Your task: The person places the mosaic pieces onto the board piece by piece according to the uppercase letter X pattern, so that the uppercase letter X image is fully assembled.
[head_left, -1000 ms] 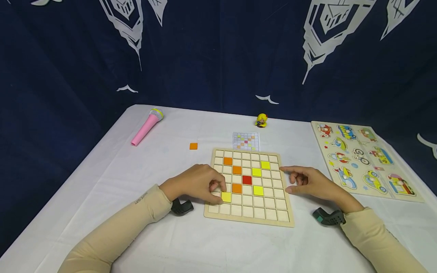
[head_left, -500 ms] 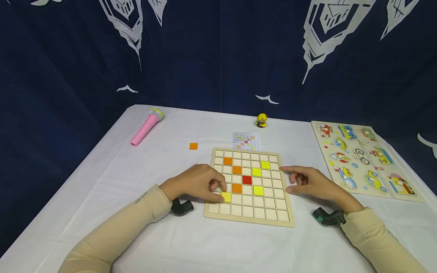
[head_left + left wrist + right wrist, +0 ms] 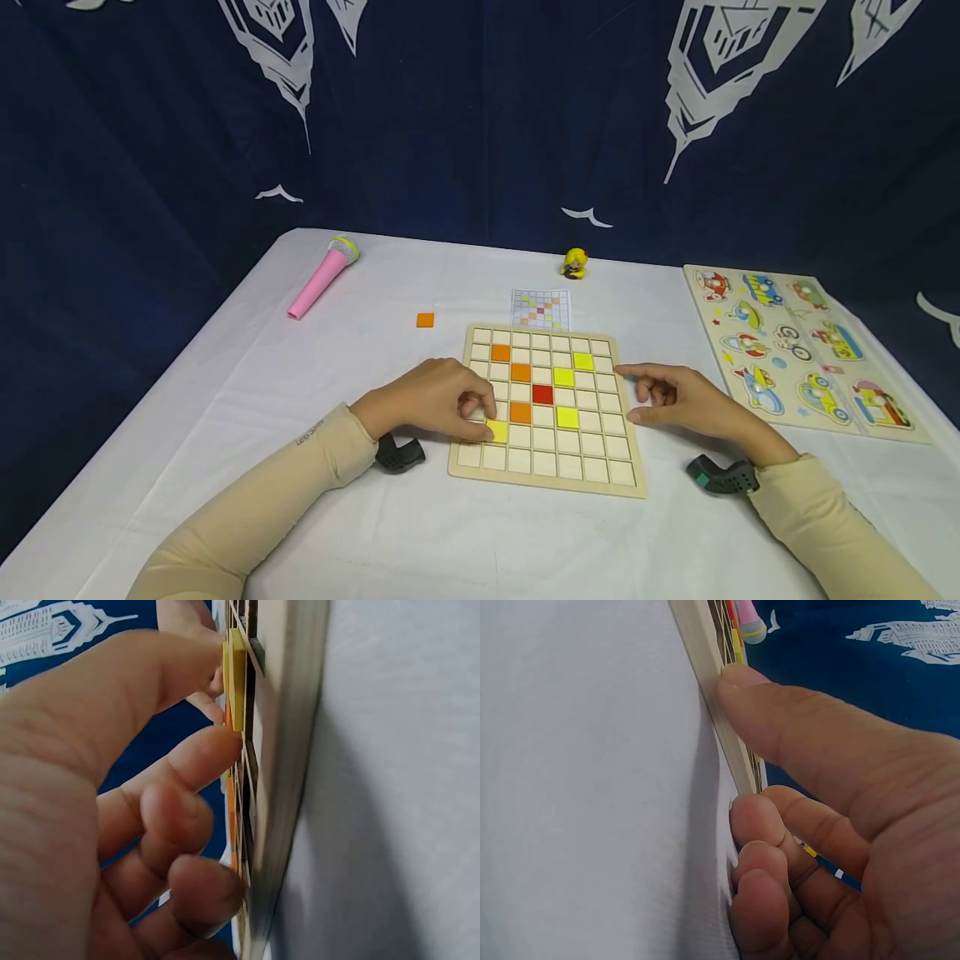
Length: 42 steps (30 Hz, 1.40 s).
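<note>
My left hand [image 3: 431,398] is over the lower left of a wooden grid board [image 3: 547,485]. Its thumb and index finger pinch a yellow square tile [image 3: 498,430], which partly shows between them in the left wrist view; the other fingers are curled. Elsewhere in the grid sit orange tiles, yellow tiles and one red tile [image 3: 542,394]. On the board's right side, my right hand [image 3: 690,403] steadies the edge with outstretched thumb and index finger, its other fingers bent under. A loose orange tile [image 3: 425,320] lies on the cloth behind the left hand.
Behind the board lies a printed pattern card [image 3: 541,310] with coloured squares. Further back stands a small yellow-haired figurine [image 3: 574,264]. A pink toy microphone [image 3: 322,279] lies at the back left, and a wooden picture puzzle [image 3: 780,367] covers the right side.
The left thumb has slid very slightly to the right along the yellow tile. Otherwise both hands, the board and the loose orange tile stay in place.
</note>
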{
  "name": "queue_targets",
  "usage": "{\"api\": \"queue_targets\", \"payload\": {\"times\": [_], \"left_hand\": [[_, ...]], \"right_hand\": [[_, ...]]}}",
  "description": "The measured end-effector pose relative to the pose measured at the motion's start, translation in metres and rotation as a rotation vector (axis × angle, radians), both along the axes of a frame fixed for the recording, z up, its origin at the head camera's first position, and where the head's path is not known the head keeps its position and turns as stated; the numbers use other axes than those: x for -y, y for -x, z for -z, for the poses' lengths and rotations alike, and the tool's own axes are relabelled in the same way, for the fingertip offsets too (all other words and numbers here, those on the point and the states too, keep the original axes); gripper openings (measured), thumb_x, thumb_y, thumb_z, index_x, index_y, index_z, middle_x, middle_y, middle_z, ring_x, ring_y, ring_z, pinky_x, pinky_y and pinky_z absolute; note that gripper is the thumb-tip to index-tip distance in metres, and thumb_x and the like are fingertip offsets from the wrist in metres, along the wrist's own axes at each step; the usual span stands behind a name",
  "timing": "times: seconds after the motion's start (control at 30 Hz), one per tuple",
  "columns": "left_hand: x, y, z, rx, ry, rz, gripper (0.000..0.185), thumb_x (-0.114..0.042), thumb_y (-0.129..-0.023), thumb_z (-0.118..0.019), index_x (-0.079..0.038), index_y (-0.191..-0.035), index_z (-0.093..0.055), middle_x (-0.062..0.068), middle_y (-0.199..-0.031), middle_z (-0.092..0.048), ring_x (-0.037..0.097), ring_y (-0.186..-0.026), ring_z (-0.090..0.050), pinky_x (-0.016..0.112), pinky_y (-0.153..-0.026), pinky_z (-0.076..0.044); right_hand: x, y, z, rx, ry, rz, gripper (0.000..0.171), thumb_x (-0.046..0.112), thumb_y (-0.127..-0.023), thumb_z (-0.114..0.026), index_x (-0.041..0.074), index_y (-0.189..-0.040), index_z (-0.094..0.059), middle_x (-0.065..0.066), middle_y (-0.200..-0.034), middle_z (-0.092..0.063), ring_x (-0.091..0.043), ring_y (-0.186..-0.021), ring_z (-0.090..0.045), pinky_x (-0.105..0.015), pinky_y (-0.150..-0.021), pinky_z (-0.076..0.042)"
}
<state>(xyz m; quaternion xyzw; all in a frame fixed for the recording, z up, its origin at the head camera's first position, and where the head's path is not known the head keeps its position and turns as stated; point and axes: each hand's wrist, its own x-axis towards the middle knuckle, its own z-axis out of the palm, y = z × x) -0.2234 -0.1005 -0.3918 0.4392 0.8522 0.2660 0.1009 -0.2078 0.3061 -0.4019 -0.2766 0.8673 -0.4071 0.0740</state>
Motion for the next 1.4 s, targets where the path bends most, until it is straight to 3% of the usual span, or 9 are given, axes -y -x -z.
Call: {"api": "queue_targets", "payload": {"times": [0.2,0.37,0.57,0.77,0.87,0.97,1.13,1.27,1.4], "left_hand": [[0.008,0.013,0.003,-0.034,-0.111,-0.092,0.008,-0.025,-0.096,-0.079,-0.017,-0.100,-0.080,-0.017,-0.061,-0.044,-0.002,-0.058,-0.041,0.023,-0.062,-0.035],[0.022,0.030,0.008,-0.013,-0.228,-0.265,0.013,-0.020,-0.100,-0.075,-0.015,-0.110,-0.081,-0.011,-0.065,-0.049,0.006,-0.061,-0.045,0.026,-0.063,-0.036],[0.039,0.048,0.014,-0.076,-0.339,-0.501,0.020,-0.021,-0.100,-0.072,-0.014,-0.117,-0.080,-0.007,-0.066,-0.051,0.012,-0.062,-0.047,0.030,-0.063,-0.037],[0.054,0.060,0.017,-0.214,-0.311,-0.725,0.027,-0.026,-0.096,-0.072,-0.018,-0.121,-0.081,-0.006,-0.073,-0.059,0.015,-0.067,-0.053,0.036,-0.064,-0.041],[0.061,0.063,0.018,-0.225,-0.245,-0.806,0.034,-0.026,-0.094,-0.072,-0.020,-0.126,-0.080,-0.006,-0.082,-0.064,0.016,-0.072,-0.056,0.038,-0.066,-0.043],[0.066,0.066,0.019,-0.191,-0.190,-0.824,0.042,-0.025,-0.093,-0.073,-0.018,-0.134,-0.076,-0.003,-0.090,-0.064,0.019,-0.077,-0.056,0.038,-0.068,-0.043],[0.071,0.071,0.024,-0.151,-0.128,-0.749,0.050,-0.020,-0.094,-0.074,-0.007,-0.142,-0.070,0.005,-0.093,-0.061,0.025,-0.085,-0.052,0.041,-0.081,-0.040],[0.071,0.074,0.027,-0.158,-0.088,-0.724,0.045,-0.021,-0.095,-0.075,-0.005,-0.138,-0.073,0.006,-0.092,-0.060,0.027,-0.088,-0.052,0.045,-0.089,-0.037],[0.071,0.074,0.028,-0.156,-0.098,-0.729,0.038,-0.021,-0.096,-0.075,-0.006,-0.131,-0.077,0.006,-0.092,-0.061,0.027,-0.088,-0.053,0.045,-0.088,-0.036]], "right_hand": [[0.000,0.000,-0.001,0.002,-0.002,0.001,0.060,0.002,-0.089,-0.086,-0.013,-0.141,-0.061,-0.001,-0.091,-0.057,-0.011,-0.070,-0.049,-0.027,-0.060,-0.042],[0.001,-0.001,-0.001,0.009,-0.004,0.007,0.060,0.002,-0.089,-0.087,-0.013,-0.141,-0.061,-0.002,-0.091,-0.057,-0.011,-0.070,-0.049,-0.027,-0.060,-0.042],[0.001,-0.002,-0.002,0.007,-0.006,0.009,0.061,0.003,-0.089,-0.087,-0.013,-0.142,-0.061,-0.002,-0.092,-0.057,-0.011,-0.070,-0.048,-0.027,-0.059,-0.041],[0.001,-0.001,-0.001,-0.001,-0.009,0.009,0.060,0.003,-0.089,-0.087,-0.013,-0.141,-0.061,-0.002,-0.092,-0.057,-0.011,-0.071,-0.049,-0.027,-0.060,-0.042],[0.001,0.000,-0.001,-0.003,-0.007,0.009,0.060,0.002,-0.088,-0.087,-0.013,-0.141,-0.062,-0.001,-0.091,-0.057,-0.011,-0.070,-0.049,-0.027,-0.060,-0.042],[0.000,0.000,0.000,-0.004,-0.003,0.005,0.060,0.002,-0.088,-0.087,-0.013,-0.141,-0.061,-0.001,-0.091,-0.057,-0.010,-0.070,-0.048,-0.027,-0.060,-0.042],[0.001,-0.001,-0.001,0.001,-0.002,0.014,0.061,0.002,-0.088,-0.087,-0.013,-0.141,-0.061,-0.001,-0.092,-0.057,-0.010,-0.070,-0.049,-0.026,-0.060,-0.042],[0.001,-0.001,-0.001,0.005,-0.002,0.013,0.061,0.001,-0.088,-0.087,-0.013,-0.141,-0.061,-0.001,-0.092,-0.057,-0.010,-0.070,-0.048,-0.026,-0.060,-0.042],[0.002,-0.002,-0.002,0.010,-0.002,0.016,0.061,0.002,-0.089,-0.087,-0.013,-0.141,-0.061,-0.002,-0.092,-0.057,-0.011,-0.070,-0.048,-0.027,-0.060,-0.041]]}}
